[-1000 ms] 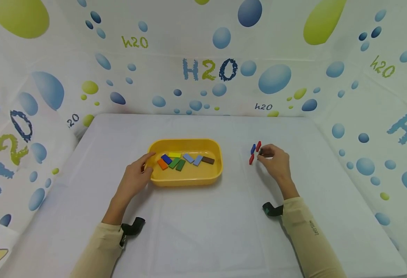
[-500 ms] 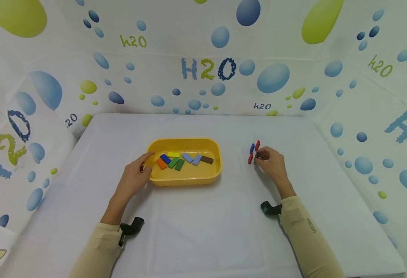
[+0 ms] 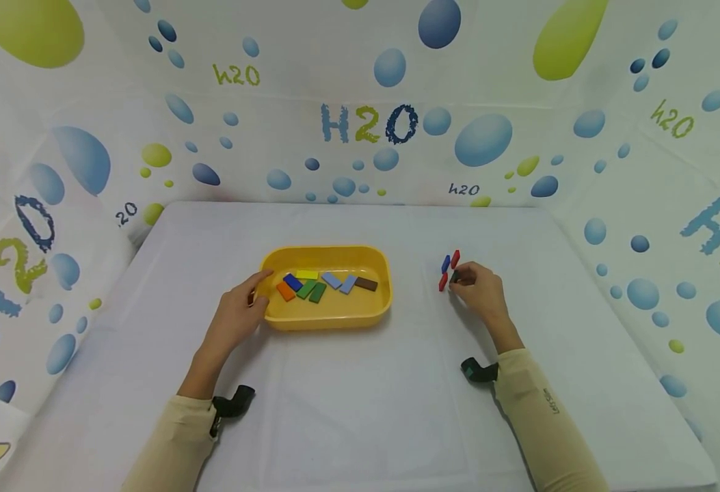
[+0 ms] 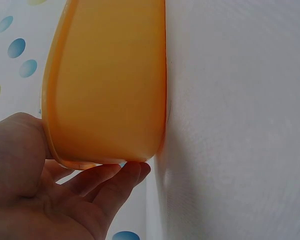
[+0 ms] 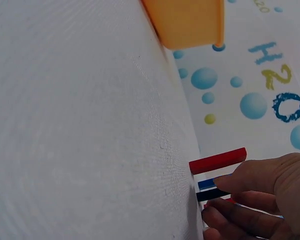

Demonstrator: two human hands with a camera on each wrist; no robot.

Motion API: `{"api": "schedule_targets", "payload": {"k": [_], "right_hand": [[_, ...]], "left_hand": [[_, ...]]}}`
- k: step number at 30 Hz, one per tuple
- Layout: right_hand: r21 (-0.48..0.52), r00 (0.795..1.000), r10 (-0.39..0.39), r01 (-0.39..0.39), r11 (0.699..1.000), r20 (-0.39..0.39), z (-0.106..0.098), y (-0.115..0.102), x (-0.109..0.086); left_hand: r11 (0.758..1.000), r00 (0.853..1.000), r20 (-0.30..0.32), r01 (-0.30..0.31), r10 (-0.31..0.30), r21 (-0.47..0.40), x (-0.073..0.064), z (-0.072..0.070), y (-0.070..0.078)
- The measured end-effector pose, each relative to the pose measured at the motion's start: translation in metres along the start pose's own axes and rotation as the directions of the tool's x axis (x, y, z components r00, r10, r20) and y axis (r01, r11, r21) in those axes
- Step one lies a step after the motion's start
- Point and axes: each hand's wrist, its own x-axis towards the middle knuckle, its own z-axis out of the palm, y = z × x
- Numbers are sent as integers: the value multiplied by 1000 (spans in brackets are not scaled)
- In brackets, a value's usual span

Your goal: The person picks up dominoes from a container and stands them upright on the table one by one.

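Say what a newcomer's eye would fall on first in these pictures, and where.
Probably the glossy yellow, rounded rectangular tray, near mid-table, holding flat coloured blocks, its left end gripped by the left hand. Next, two slim upright red blocks and a blue one, right of the tray, beside the right hand pinching a dark slim block. Behind is a white backdrop lettered H2O.
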Motion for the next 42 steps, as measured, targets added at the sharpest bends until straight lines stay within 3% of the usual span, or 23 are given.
{"api": "schedule_targets", "payload": {"k": [20, 26, 32, 42], "right_hand": [[15, 996, 74, -75, 997, 56, -3, -3, -2], [74, 993, 91, -86, 994, -72, -3, -4, -2], [124, 968, 57, -27, 992, -244, -2, -4, -3], [122, 939, 39, 4, 993, -343, 0, -4, -2]], "left_hand": [[1000, 1000, -1, 4, -4, -4, -2, 1, 3], [1000, 1000, -2, 6, -6, -4, -2, -1, 6], [1000, 1000, -1, 0, 0, 2, -1, 0, 4], [1000, 1000, -7, -6, 6, 4, -2, 0, 4]]}}
